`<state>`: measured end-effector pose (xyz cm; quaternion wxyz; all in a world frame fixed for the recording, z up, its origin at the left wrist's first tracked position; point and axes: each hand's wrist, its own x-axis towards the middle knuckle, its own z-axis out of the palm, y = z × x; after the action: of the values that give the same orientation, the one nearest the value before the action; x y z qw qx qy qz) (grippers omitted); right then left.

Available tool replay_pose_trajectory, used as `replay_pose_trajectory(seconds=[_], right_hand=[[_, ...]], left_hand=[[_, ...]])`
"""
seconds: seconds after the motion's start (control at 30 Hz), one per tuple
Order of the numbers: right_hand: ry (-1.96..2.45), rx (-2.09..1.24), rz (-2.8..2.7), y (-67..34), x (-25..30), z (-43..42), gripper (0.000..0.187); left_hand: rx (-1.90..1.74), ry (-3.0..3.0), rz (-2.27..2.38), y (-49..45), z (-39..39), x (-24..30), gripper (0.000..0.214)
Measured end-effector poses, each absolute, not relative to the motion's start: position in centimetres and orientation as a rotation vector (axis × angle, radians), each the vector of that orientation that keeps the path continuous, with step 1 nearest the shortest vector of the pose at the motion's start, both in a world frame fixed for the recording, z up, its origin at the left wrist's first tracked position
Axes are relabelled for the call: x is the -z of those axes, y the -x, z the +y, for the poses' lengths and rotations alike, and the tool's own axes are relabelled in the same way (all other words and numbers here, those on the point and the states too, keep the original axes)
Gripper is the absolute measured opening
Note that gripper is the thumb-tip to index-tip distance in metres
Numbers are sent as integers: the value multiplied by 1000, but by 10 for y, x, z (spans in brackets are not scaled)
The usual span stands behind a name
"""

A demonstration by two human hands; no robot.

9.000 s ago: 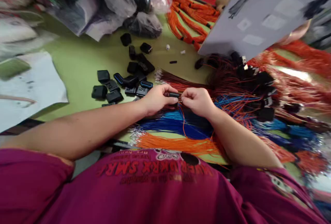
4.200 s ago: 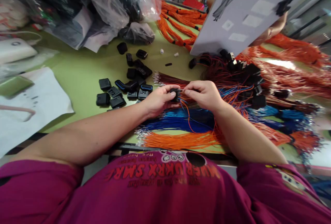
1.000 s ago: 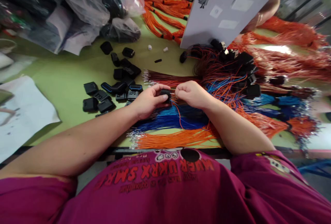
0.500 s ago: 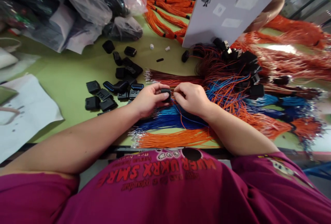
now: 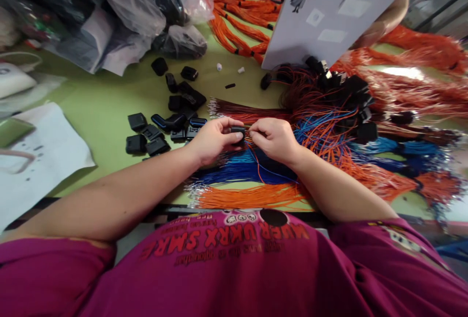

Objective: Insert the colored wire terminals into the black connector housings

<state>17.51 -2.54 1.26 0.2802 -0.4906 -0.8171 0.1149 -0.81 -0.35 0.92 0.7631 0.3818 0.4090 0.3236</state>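
My left hand [image 5: 217,140] is closed around a black connector housing [image 5: 238,133], with the thumb lying along its near side. Close to the housing's right face, my right hand [image 5: 273,137] is pinched, apparently on a thin wire at the fingertips; the wire's end is hidden. An orange wire [image 5: 258,163] and a blue one trail from the housing. Below both hands lie bundles of blue wires [image 5: 241,173] and orange wires [image 5: 248,194], with brown wires [image 5: 252,110] beyond them.
Several black connector housings [image 5: 136,145] lie left of my hands. Wired connectors [image 5: 356,90] are heaped at the right. A white board [image 5: 310,19] stands at the back, with another person's arm [image 5: 383,24] behind it. Plastic bags [image 5: 135,5] and a paper sheet [image 5: 47,151] occupy the left.
The whole view has shifted slightly, so the scene sits a little further right. Both hands keep nearly the same pose at the black connector housing.
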Motion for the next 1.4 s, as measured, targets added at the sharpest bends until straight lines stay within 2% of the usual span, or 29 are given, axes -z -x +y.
replay_pose_trajectory(seconds=[0.53, 0.73, 1.13, 1.4], right_hand=[[1307, -326, -2163, -171, -4, -25, 19], [1360, -261, -2261, -169, -5, -25, 23], [1399, -200, -2309, -170, -11, -29, 24], [1443, -289, -2260, -171, -10, -27, 20]], left_hand=[[-677, -961, 986, 6, -6, -12, 24], [-663, -840, 933, 7, -6, -3, 23], [-676, -776, 869, 9, -4, -5, 29], [-680, -805, 906, 7, -6, -6, 25]])
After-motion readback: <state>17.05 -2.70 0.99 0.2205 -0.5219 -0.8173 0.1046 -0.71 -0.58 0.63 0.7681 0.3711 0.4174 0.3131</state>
